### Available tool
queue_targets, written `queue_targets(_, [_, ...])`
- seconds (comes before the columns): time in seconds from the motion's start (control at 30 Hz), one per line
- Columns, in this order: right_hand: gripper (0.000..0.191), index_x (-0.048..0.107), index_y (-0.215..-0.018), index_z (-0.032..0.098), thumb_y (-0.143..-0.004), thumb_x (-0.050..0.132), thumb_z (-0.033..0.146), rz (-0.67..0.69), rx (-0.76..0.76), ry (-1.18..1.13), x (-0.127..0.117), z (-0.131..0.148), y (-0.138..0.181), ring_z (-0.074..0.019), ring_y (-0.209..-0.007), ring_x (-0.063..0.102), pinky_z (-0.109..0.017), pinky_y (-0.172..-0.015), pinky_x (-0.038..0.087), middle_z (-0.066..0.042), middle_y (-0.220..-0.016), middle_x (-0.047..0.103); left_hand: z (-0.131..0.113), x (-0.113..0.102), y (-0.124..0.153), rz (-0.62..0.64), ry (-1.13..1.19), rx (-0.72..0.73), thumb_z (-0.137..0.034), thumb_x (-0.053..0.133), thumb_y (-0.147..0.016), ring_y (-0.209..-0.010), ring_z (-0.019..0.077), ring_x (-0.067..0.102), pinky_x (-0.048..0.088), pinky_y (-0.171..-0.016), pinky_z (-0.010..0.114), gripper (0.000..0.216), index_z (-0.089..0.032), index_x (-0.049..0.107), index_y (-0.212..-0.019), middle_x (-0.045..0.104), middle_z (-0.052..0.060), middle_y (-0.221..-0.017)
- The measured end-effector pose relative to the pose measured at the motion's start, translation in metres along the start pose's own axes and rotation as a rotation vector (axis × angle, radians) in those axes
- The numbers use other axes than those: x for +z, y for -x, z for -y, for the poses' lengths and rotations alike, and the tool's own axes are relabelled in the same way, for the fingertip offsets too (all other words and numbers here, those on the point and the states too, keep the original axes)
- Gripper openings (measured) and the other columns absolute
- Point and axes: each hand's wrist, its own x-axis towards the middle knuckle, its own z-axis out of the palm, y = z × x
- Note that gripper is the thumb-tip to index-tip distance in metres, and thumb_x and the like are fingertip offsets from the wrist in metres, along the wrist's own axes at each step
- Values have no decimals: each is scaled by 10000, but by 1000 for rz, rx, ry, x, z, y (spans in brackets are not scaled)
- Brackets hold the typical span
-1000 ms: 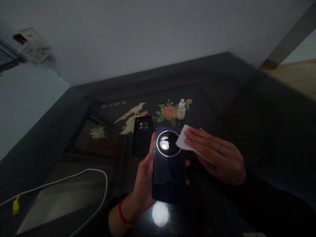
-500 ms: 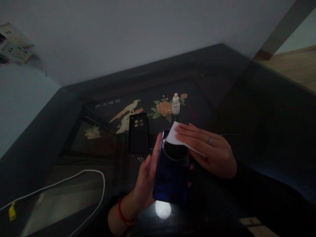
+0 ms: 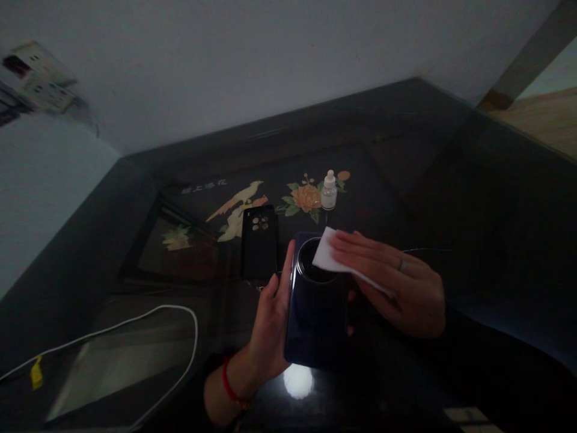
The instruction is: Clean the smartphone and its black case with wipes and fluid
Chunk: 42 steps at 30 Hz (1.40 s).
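My left hand (image 3: pixel 270 322) holds a dark blue phone (image 3: pixel 316 313) back side up, fingers wrapped round its edges, above a dark glass table (image 3: pixel 451 198). The phone's round camera ring sits at its far end. My right hand (image 3: pixel 392 282), with a ring on one finger, presses a white wipe (image 3: pixel 325 255) onto the camera ring with flat, closed fingers. A red band circles my left wrist.
A black phone case (image 3: pixel 259 240) lies on the table left of the phone. A small clear dropper bottle (image 3: pixel 329 191) stands beyond it. A white cable (image 3: pixel 135 325) curves at the left. A white wall backs the table; a lamp reflection glows under the phone.
My right hand slid the wipe from the ring's right edge onto the camera ring. The phone tilted a little, so the bright reflection in the ring is gone.
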Motion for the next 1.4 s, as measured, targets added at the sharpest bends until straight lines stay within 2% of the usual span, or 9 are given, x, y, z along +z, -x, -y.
queue_targets(0.1, [356,576,-1252,130,-920,473,58,1,95,44,2,-3,-2,-199,-1261,534,-411,-1071,464,-139,-1291,618,6,0,3,43,-18,-62,-561,379,-921,-1340,267,416,341,-1080,496,561,-507,213,-1454,333,-73,-1543])
queue_targets(0.3, [283,606,-1171,46,-943,442,83,109,-178,64,20,10,-6,-232,-1285,502,-418,-1050,484,-168,-1242,642,13,-8,0,-68,-25,-33,-628,352,-897,-1289,263,471,371,-1067,410,674,-337,253,-1497,462,29,-1460])
queue_targets(0.43, [282,613,-1158,35,-944,435,79,191,-262,69,20,12,-3,-228,-1285,501,-402,-1049,482,-156,-1250,639,2,-7,-4,-76,-29,1,-626,303,-909,-1346,251,412,314,-1104,420,642,-397,193,-1498,399,-10,-1506])
queue_targets(0.57, [283,605,-1176,53,-942,458,117,178,-278,42,8,0,-3,-226,-1272,516,-411,-1038,493,-162,-1236,648,-12,-2,-5,-96,-50,59,-629,234,-916,-1381,276,359,291,-1103,492,607,-466,113,-1489,288,-48,-1566])
queue_targets(0.73, [366,568,-1273,164,-930,463,93,77,-5,231,-4,-34,1,-192,-1249,544,-394,-1057,475,-117,-1290,623,-20,-2,-4,-27,5,33,-638,229,-914,-1241,329,516,391,-965,584,571,-560,43,-1448,370,-8,-1524])
queue_targets(0.87, [325,610,-1220,152,-955,427,200,222,273,412,-1,-66,11,-245,-1203,585,-453,-1020,497,-124,-1271,635,-20,-2,-2,31,41,41,-604,245,-932,-1149,334,591,460,-856,542,530,-605,40,-1420,446,15,-1467])
queue_targets(1.0, [369,597,-1221,85,-947,362,162,255,324,442,6,-80,19,-296,-1210,574,-526,-1006,479,-190,-1283,611,-20,1,0,56,28,79,-533,281,-957,-1142,318,601,472,-850,528,498,-619,92,-1410,438,3,-1475])
queue_targets(1.17, [377,611,-1207,99,-947,353,187,381,334,447,12,-68,23,-333,-1238,543,-606,-972,458,-204,-1295,596,-19,3,4,56,-17,118,-427,371,-966,-1152,308,601,488,-854,511,560,-616,89,-1411,487,17,-1433])
queue_targets(1.4, [388,559,-1285,221,-957,353,249,416,389,403,4,-65,27,-304,-1324,457,-731,-1047,210,-145,-1392,529,-18,8,7,38,-182,243,-425,467,-936,-1138,292,609,529,-839,488,704,-562,-2,-1443,502,37,-1419])
